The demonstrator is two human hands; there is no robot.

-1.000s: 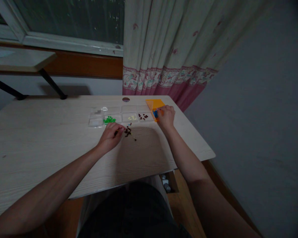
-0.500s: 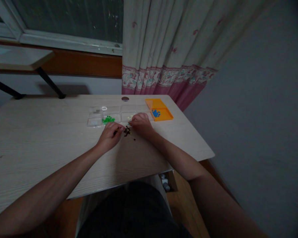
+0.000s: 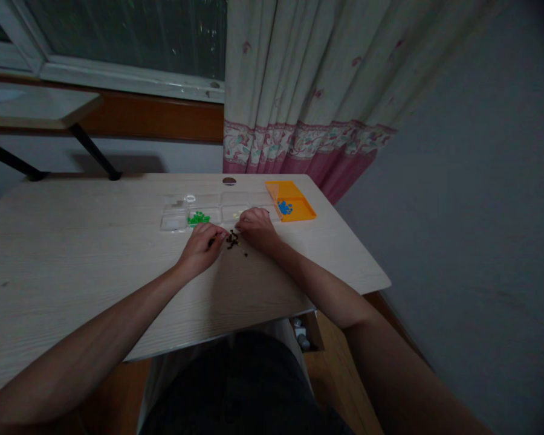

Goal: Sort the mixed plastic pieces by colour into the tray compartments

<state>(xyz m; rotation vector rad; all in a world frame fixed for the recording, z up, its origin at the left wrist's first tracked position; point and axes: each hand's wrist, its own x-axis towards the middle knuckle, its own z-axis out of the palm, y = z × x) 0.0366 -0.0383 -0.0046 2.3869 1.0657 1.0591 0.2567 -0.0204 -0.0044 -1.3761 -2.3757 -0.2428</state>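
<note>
A small heap of dark brown beads [image 3: 232, 240] lies on the pale wooden table [image 3: 95, 254]. My left hand [image 3: 201, 248] rests just left of the heap, fingers curled together at its edge. My right hand [image 3: 256, 227] sits just right of the heap, fingers bent down onto the table beside the beads. What either hand pinches is too small to see. Behind the hands stands a clear compartment tray [image 3: 181, 212] holding green beads [image 3: 197, 218] and pale yellow ones.
An orange box [image 3: 294, 204] with blue beads [image 3: 284, 208] lies at the table's far right. A round hole [image 3: 229, 180] marks the back edge. A curtain [image 3: 308, 90] hangs behind; a window and a second table stand at the left.
My right hand left the orange box and came left to the dark bead heap, where it has stayed. My left hand has hardly moved.
</note>
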